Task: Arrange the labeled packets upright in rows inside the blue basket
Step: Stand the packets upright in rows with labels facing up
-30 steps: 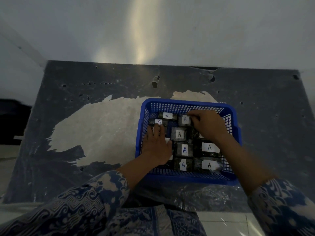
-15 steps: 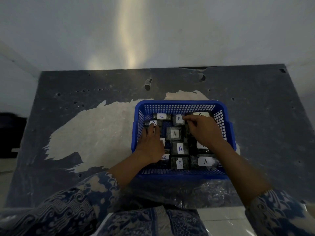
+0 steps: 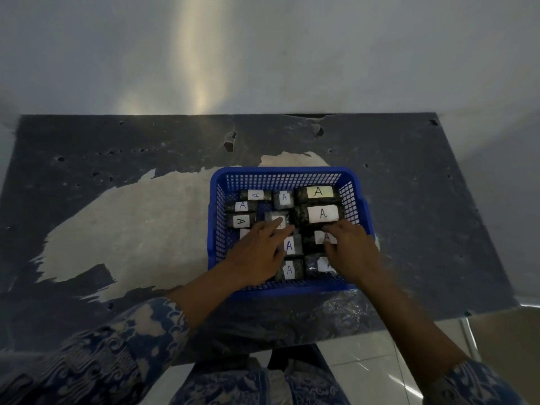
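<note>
A: Where is the basket (image 3: 287, 175)?

B: On the dark table (image 3: 117, 147), over a pale worn patch (image 3: 140, 226), near the person's edge. The packets (image 3: 321, 213) sit inside it in three rough rows, each with a white label marked A.

A: Left hand (image 3: 257, 252)?

B: Fingers straight, lying on the middle and left rows. Fingertips touch the middle packet (image 3: 277, 219). It grips nothing.

A: Right hand (image 3: 350, 249)?

B: Over the right row, fingers bent, tips at the third packet (image 3: 323, 238) from the far wall. Cannot tell whether it pinches or only touches.

A: Anything else?

B: Patterned blue sleeves (image 3: 102, 358); clear plastic sheet (image 3: 336, 311) at the table's near edge.
</note>
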{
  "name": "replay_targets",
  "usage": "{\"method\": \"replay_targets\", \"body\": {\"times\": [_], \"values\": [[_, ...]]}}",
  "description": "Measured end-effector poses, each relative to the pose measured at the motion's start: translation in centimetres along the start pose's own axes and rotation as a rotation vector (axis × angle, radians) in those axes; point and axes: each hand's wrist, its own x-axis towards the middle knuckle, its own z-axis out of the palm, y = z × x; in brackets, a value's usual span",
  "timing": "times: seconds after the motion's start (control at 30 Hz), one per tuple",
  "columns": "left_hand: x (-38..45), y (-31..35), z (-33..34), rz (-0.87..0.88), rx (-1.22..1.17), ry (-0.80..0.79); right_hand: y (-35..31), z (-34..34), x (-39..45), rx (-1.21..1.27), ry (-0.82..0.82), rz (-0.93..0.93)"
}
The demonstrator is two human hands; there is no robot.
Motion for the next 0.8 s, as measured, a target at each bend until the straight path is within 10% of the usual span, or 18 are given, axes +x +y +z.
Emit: {"method": "replay_targets", "body": {"times": [0.23, 0.5, 0.8], "values": [[0.8, 0.4, 1.0, -0.106, 0.073, -0.132, 1.8, -0.5, -1.2, -0.045, -0.007, -0.003], [-1.1, 1.6, -2.9, -0.246, -0.291, 0.330, 3.8, -1.5, -1.8, 0.364, 0.117, -0.047], [-5.3, 4.4, -4.6, -0.292, -0.224, 0.502, 5.6, -2.4, -3.0, 0.399, -0.010, -0.179]]}}
